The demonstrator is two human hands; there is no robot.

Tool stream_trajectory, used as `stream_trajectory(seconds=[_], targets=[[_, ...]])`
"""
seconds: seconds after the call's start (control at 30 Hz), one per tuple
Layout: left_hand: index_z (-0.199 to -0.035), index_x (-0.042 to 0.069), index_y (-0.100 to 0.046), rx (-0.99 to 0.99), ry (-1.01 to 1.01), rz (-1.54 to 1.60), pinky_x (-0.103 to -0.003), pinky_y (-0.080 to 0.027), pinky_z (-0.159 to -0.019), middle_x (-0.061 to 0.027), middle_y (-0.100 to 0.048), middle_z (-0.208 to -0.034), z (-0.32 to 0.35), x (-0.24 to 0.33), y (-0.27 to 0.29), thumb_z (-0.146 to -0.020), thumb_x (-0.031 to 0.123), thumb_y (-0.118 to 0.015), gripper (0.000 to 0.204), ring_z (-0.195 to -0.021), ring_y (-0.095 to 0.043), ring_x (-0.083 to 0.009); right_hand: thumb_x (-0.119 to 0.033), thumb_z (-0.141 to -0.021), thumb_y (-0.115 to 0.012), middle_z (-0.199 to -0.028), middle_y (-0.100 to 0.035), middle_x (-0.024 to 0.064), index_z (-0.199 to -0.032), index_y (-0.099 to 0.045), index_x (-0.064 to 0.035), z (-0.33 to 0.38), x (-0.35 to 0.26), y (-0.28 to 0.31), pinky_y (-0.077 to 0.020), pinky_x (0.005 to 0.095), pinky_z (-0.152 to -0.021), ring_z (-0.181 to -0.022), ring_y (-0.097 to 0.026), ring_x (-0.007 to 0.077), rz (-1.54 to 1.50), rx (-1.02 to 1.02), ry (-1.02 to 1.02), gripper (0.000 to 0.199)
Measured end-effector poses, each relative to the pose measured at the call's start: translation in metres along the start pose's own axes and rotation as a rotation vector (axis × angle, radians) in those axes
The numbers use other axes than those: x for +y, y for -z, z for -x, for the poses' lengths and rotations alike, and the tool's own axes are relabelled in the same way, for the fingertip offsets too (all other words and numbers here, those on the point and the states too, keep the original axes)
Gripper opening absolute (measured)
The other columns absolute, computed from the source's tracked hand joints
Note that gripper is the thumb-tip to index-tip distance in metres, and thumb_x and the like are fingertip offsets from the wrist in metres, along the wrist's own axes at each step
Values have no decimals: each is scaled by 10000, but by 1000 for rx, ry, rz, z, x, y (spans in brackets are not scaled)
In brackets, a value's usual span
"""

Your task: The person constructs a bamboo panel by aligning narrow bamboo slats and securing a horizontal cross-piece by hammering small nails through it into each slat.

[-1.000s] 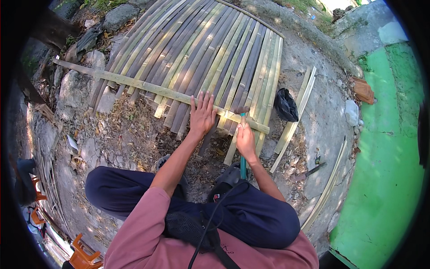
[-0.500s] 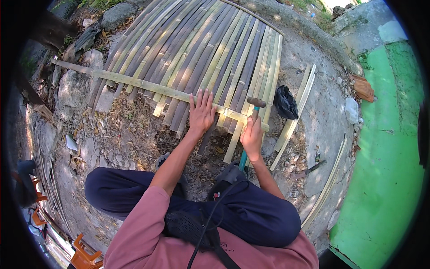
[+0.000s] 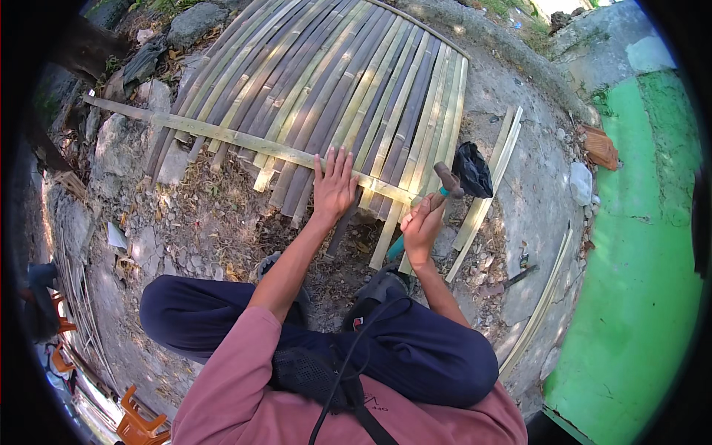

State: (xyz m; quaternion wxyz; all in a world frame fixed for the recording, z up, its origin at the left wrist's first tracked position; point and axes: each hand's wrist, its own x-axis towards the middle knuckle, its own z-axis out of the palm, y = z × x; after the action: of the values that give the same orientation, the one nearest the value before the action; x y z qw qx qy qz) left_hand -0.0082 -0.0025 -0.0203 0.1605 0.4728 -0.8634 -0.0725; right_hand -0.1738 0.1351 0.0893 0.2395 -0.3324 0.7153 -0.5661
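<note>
My left hand (image 3: 334,185) lies flat, fingers stretched out, on a long crosswise bamboo strip (image 3: 230,136). Beneath that strip runs a panel of many bamboo slats (image 3: 319,89), some pale green-yellow, others dark brown, with uneven near ends. In my right hand (image 3: 420,230) is a hammer (image 3: 449,180) with a teal handle, gripped partway along. Its head tilts to the right, over the right end of the crosswise strip, and the handle's lower end points down-left. Whether a finger of this hand touches the strip I cannot tell.
A black plastic bag (image 3: 472,170) sits right of the panel beside loose bamboo strips (image 3: 486,185). More thin strips (image 3: 538,319) and a dark blade-like tool (image 3: 519,276) lie farther right. A green painted slab (image 3: 623,297) borders the right; rocks (image 3: 196,26) stand at far left.
The hammer has turned in my right hand: its head swung right and its handle end moved left. My left hand stays on the strip.
</note>
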Motion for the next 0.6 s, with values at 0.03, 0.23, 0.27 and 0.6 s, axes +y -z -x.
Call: stream_trajectory(seconds=[0.03,0.23,0.27,0.6], targets=[[-1648,73,-450,1,-7,9,-648,-97,-1341,-132,-384,-1745,-3,8,0,-1146,404,-440,601,-1644,-280,-351,-258,-1177,-474,-644,-557,124,-1206,-494,21,2,23,6,-459,403,-476,-536,-633,221,220,-119,78,281],[-1646,76,-452,-5,9,-24,-653,-100,-1340,-125,-381,-1748,1,0,-2,-1145,414,-446,605,-1649,-272,-346,-264,-1178,-475,-633,-533,58,-1109,-497,-6,-5,13,-3,-452,364,-438,-511,-637,178,57,-290,-294,267],[-1647,76,-451,-6,12,-24,-652,-99,-1341,-125,-383,-1747,2,-1,-2,-1145,415,-445,606,-1649,-272,-346,-253,-1182,-462,-646,-536,55,-1094,-489,-13,-9,-11,-2,-447,340,-438,-511,-631,161,82,-221,-194,257],[-1644,80,-460,5,11,-22,-648,-93,-1341,-130,-393,-1742,-3,0,-1,-1139,409,-444,603,-1649,-276,-348,-254,-1170,-475,-695,-632,187,-1083,-490,39,3,11,-8,-499,452,-472,-475,-628,247,10,-166,-311,307]])
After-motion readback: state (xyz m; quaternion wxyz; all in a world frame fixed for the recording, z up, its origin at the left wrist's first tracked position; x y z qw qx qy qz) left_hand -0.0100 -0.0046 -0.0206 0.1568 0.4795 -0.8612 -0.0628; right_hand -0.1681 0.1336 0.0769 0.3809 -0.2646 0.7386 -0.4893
